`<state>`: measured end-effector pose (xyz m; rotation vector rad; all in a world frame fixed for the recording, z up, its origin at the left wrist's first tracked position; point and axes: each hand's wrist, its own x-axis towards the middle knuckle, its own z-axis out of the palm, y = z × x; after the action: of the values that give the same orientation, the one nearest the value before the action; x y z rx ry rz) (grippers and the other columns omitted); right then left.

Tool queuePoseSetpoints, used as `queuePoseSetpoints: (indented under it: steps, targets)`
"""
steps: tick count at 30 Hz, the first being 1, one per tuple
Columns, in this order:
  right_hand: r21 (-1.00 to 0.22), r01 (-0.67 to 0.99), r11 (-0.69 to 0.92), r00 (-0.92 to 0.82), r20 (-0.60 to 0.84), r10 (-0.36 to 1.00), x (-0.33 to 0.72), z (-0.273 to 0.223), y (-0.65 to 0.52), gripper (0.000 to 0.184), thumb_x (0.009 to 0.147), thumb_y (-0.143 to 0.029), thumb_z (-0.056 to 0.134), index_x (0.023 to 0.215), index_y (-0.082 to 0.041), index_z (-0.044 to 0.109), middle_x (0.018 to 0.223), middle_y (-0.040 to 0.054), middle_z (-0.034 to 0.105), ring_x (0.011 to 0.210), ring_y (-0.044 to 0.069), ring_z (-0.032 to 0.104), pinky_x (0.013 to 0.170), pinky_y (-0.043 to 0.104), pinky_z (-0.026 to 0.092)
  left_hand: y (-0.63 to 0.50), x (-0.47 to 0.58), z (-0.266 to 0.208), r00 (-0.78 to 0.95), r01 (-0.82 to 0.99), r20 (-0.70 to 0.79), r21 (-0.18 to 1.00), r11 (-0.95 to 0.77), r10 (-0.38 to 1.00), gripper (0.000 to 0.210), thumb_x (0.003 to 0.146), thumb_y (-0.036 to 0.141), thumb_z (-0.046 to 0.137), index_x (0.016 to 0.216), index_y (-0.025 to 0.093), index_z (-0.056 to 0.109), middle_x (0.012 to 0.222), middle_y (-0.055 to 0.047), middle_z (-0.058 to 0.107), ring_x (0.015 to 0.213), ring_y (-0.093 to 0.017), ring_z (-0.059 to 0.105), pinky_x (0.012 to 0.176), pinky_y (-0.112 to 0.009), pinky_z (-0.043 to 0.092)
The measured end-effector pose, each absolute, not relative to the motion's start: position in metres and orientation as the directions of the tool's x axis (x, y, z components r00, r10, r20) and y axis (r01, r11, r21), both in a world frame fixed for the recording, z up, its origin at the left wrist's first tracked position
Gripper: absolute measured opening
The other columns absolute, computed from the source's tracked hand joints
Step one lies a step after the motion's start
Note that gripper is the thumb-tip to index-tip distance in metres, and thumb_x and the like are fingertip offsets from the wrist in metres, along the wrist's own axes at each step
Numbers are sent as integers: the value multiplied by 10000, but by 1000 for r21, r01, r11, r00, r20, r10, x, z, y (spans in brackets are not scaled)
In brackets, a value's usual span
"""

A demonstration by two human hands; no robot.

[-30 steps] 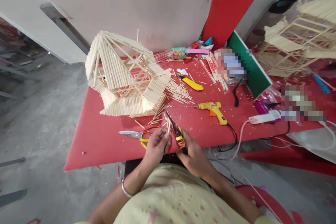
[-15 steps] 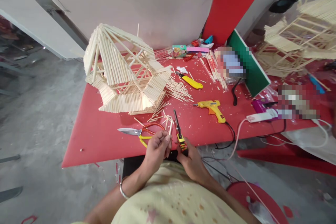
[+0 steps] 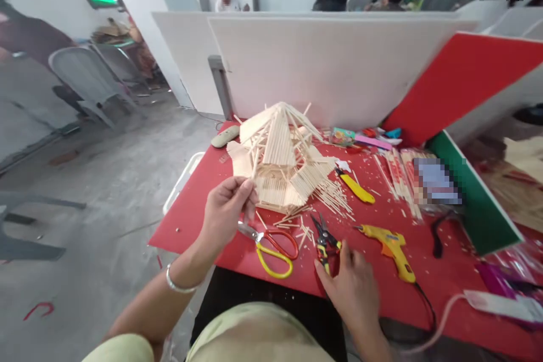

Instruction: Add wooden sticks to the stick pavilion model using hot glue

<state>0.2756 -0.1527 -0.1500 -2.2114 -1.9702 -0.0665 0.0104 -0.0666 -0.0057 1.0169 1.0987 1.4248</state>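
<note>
My left hand (image 3: 229, 209) is raised at the near left of a pavilion-like model (image 3: 278, 147) made of thin wooden sticks. Its thumb and fingers pinch a short wooden stick (image 3: 255, 165), which stands upright against the model in this view. My right hand (image 3: 352, 283) is low over the table, with thumb and fingers around the handles of black-and-yellow snips (image 3: 324, 240). The jaws of the snips are parted and point away from me. Between my hands lie scissors (image 3: 275, 251) with one red and one yellow handle.
On the red table (image 3: 195, 215), a yellow glue gun (image 3: 392, 246), a yellow utility knife (image 3: 357, 186) and loose sticks (image 3: 333, 198) lie to the right. A green board (image 3: 479, 198) stands beyond a phone. A pale computer mouse (image 3: 225, 136) sits at the left edge. People are behind the white partition (image 3: 322, 62).
My left hand has carried the stick up and forward to the model. My right hand has moved forward over the table with the snips, whose jaws have opened. The camera has tilted up.
</note>
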Motion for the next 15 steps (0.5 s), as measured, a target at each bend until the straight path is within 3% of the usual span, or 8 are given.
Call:
queuePoseSetpoints:
  steps: [7,11,15]
  targets:
    - [-38,997,-72,77,173,982,269,-148,-149,597,908,-477,461,1357,-86,502,1141,221,574,1065,349,563,803,436,482,-29,10,8,-209,-35,177,981,-189,962,315,850,428,667,711,146,654,529,-7,625,366,-80,526,361,-188,414]
    - [-111,991,-69,94,233,968,267,-150,-147,574,886,-450,498,1368,-139,497,1272,216,528,1149,360,535,840,465,479,-23,19,9,-218,-41,172,982,-185,961,308,841,427,674,737,137,668,524,-9,632,363,-86,544,347,-179,413]
    - [-251,966,58,50,403,914,264,-145,-138,575,840,-395,551,1368,-177,492,1367,182,492,1237,363,484,935,529,451,-20,23,11,-207,-64,144,985,-160,968,309,828,426,684,745,129,662,543,-24,651,378,-108,570,356,-201,448]
